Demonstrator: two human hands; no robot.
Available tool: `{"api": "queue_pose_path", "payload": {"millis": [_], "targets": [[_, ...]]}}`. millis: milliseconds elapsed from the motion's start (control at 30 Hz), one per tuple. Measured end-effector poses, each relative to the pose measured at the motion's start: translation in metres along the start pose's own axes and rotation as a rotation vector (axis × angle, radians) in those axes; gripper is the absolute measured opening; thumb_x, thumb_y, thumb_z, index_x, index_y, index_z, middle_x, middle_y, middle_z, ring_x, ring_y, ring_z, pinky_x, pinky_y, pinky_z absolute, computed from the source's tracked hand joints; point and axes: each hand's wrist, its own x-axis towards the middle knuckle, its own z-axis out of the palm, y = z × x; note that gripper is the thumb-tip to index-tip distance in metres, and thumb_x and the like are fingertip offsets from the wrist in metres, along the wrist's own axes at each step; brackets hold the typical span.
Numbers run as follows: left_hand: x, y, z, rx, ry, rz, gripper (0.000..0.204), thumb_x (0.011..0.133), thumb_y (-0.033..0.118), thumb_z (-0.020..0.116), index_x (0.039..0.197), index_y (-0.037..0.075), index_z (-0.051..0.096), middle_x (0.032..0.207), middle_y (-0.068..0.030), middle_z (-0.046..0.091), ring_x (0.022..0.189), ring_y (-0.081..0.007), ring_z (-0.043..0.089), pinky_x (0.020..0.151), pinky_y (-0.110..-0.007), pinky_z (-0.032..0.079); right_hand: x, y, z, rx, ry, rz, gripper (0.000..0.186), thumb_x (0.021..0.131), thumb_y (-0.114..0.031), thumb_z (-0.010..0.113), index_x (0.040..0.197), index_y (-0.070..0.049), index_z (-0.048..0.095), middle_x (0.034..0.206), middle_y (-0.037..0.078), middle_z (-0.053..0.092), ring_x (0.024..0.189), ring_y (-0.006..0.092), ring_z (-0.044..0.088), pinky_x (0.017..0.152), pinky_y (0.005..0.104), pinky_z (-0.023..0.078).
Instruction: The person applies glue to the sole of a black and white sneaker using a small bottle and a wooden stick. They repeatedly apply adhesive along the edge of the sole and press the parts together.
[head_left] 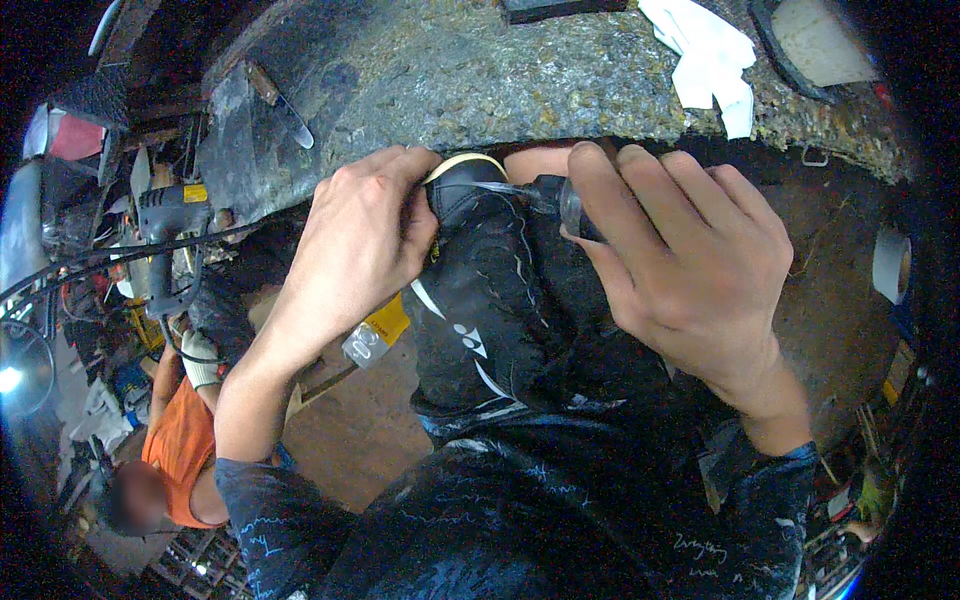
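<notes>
Evidently, with the clock read from the centre of the view, the black shoe [463, 200] with the cream sole edge lies at 12 o'clock, over the person's dark clothing and against the near edge of the rough bench [430, 85]. The left hand [362, 222], at 10 o'clock, is clasped on the shoe's side; its fingertips are largely hidden. The right hand [690, 240], between 2 and 3 o'clock, is curled round a dark hand tool [547, 194], whose slender pale tip points toward 9 o'clock, over the shoe's end. Whether the tip touches the surface cannot be determined. Principal hazard: a slip of the tip across the rounded end could carry it toward the left fingers, which lie in its line. A likely cause would be the shoe rolling, as the lap appears to give no firm backing. Black on black may also conceal a misplaced tip. Secondary hazard: the bare knife [283, 106] lies on the bench between 10 and 11 o'clock, where a careless reach could meet its blade. The white cloth [708, 60], between 1 and 2 o'clock, lies well apart from both hands.
</notes>
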Motion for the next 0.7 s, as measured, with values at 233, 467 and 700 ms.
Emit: {"api": "queue_pose_path", "payload": {"millis": [233,467,700], "targets": [[0.003,-0.005,0.0,-0.053,0.001,0.043,0.021,0.092,0.003,0.066,0.111,-0.004,0.07,0.1,-0.0285,0.072,0.099,-0.0517,0.07,0.088,-0.054,0.057,0.012,-0.004,0.005,-0.067,0.028,-0.073,0.041,0.084,-0.021,0.076,0.123,-0.008,0.078,0.101,-0.001,0.071,0.09,0.0148,0.065,0.073,0.0315,0.046],[0.01,-0.008,-0.001,-0.136,-0.043,-0.006,0.023,0.092,0.002,0.066,0.112,-0.002,0.077,0.099,-0.0262,0.077,0.094,-0.0472,0.075,0.087,-0.053,0.06,0.015,-0.002,0.009,-0.057,0.069,-0.087,0.037,0.084,-0.017,0.076,0.12,-0.008,0.079,0.1,-0.001,0.071,0.089,0.0146,0.065,0.072,0.031,0.045],[0.009,-0.006,0.0,-0.2,-0.032,-0.066,0.025,0.095,0.004,0.066,0.117,-0.003,0.075,0.094,-0.0244,0.075,0.085,-0.0411,0.076,0.08,-0.044,0.06,0.017,-0.002,0.007,-0.067,0.034,-0.093,0.038,0.084,-0.017,0.076,0.121,-0.008,0.079,0.099,-0.001,0.071,0.089,0.0141,0.065,0.071,0.0308,0.045]]}}
